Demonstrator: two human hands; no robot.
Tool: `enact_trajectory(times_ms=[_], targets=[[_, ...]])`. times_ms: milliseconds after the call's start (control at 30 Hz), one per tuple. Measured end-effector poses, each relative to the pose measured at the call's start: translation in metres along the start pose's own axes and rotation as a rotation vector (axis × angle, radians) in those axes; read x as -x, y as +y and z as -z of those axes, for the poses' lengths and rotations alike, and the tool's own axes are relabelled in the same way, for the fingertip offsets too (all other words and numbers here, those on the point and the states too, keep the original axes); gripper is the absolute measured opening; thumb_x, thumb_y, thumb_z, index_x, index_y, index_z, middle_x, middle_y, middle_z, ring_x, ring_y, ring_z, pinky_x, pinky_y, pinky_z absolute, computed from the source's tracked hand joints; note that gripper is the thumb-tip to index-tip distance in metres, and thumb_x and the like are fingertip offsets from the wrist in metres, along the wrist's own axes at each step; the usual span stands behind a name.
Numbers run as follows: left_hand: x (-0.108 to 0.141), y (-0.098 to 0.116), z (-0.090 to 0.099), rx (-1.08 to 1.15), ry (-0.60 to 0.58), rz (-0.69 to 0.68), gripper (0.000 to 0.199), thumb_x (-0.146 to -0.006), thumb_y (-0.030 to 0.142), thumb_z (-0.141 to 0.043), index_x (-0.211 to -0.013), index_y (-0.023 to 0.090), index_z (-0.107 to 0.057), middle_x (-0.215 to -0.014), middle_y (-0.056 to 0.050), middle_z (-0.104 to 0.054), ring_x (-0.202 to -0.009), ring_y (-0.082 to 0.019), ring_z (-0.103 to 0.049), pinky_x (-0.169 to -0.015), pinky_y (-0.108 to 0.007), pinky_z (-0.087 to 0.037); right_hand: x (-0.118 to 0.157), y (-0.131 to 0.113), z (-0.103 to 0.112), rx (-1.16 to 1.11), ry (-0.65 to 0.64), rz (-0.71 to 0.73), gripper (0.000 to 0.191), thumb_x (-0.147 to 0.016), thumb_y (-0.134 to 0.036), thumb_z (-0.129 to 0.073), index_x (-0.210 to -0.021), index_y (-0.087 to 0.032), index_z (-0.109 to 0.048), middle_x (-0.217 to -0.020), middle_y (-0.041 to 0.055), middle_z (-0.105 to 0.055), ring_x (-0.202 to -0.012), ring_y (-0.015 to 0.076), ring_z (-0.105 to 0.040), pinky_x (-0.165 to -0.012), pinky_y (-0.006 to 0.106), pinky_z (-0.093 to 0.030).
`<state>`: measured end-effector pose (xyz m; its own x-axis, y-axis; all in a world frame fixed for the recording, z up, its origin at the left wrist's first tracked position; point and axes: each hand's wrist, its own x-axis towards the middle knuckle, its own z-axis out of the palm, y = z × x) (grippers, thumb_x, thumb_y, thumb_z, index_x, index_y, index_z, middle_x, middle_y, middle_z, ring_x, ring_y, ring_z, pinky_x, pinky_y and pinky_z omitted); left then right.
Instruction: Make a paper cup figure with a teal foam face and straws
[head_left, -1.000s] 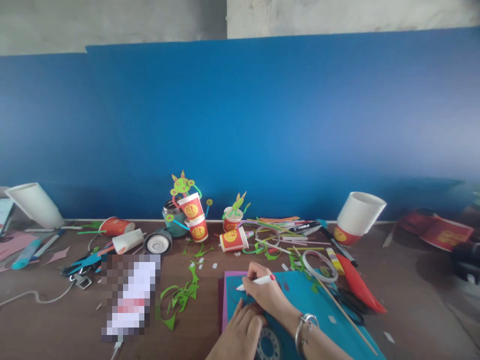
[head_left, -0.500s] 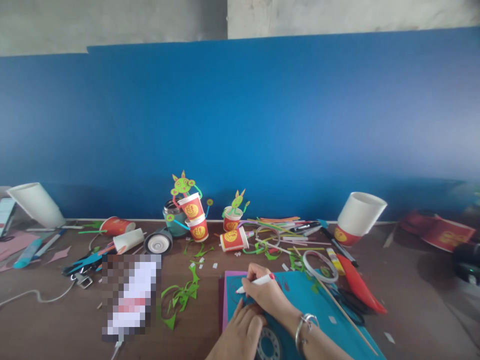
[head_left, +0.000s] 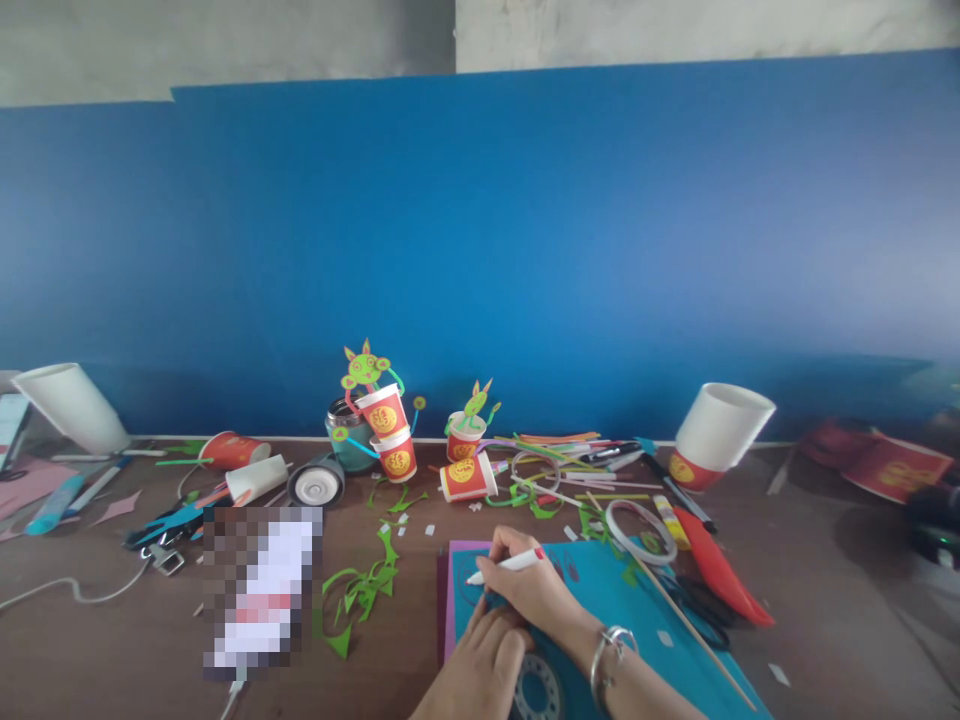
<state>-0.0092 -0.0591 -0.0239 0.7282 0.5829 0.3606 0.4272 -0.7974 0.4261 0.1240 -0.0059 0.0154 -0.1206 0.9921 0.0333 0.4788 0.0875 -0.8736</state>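
The head camera looks forward and down across the table.

Blue panel behind a brown tabletop
Mottled grey wall across the top of the frame; pale light washes the panel's right side.

On the brown table, stacked coloured paper sheets, green scraps, a dark-rimmed lid and a red-and-white cup on its side are noted.

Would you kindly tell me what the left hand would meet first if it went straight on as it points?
Probably the right hand, just ahead with the pen; depth is unclear, so they may be touching.
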Motion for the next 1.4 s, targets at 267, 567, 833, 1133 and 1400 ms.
enact_trajectory(times_ms=[267,567,833,1133,1400], targets=[[0.001,0.000,0.001,0.007,-0.002,-0.004,0.036,-0.087,0.046,-0.051,-0.107,0.017,-0.046,-0.118,-0.014,-0.059,-0.116,-0.026,-0.053,-0.105,-0.047,-0.033,0.002,0.001,0.001,-0.067,-0.023,0.007,0.019,-0.072,-0.027,-0.055,-0.059,-0.021,-0.042,-0.055,-0.0046,-0.052,-0.054,0.0122,-0.051,-0.050,0.021,-0.037],[0.003,-0.003,-0.001,-0.032,-0.039,0.011,0.030,-0.087,0.038,-0.051,-0.108,0.018,-0.045,-0.118,-0.013,-0.060,-0.118,-0.025,-0.052,-0.104,-0.048,-0.035,0.000,0.005,0.003,-0.277,0.096,-0.024,0.024,-0.076,-0.033,-0.054,-0.058,-0.022,-0.042,-0.050,-0.0028,-0.059,-0.050,0.0127,-0.052,-0.049,0.022,-0.038],[0.002,-0.001,0.002,-0.053,-0.050,0.029,0.021,-0.089,0.013,-0.040,-0.109,0.018,-0.046,-0.121,-0.011,-0.060,-0.120,-0.022,-0.051,-0.104,-0.044,-0.036,-0.004,0.016,0.012,-0.177,0.115,-0.069,0.022,-0.073,-0.026,-0.053,-0.055,-0.022,-0.040,-0.046,-0.0034,-0.058,-0.047,0.0129,-0.054,-0.047,0.022,-0.038],[0.000,-0.001,0.001,-0.050,-0.062,0.030,0.017,-0.091,0.019,-0.042,-0.107,0.018,-0.046,-0.117,-0.012,-0.061,-0.118,-0.023,-0.052,-0.103,-0.045,-0.037,-0.001,0.012,0.013,-0.081,0.070,-0.064,0.019,-0.070,-0.024,-0.052,-0.055,-0.022,-0.040,-0.046,-0.0043,-0.057,-0.049,0.0127,-0.055,-0.048,0.021,-0.038],[0.000,0.001,0.003,-0.038,-0.045,0.029,0.019,-0.091,0.027,-0.045,-0.108,0.018,-0.045,-0.118,-0.012,-0.061,-0.117,-0.023,-0.053,-0.104,-0.045,-0.036,-0.002,0.010,0.012,-0.073,0.065,-0.064,0.019,-0.070,-0.025,-0.051,-0.055,-0.022,-0.040,-0.046,-0.0043,-0.056,-0.048,0.0129,-0.054,-0.048,0.021,-0.039]])
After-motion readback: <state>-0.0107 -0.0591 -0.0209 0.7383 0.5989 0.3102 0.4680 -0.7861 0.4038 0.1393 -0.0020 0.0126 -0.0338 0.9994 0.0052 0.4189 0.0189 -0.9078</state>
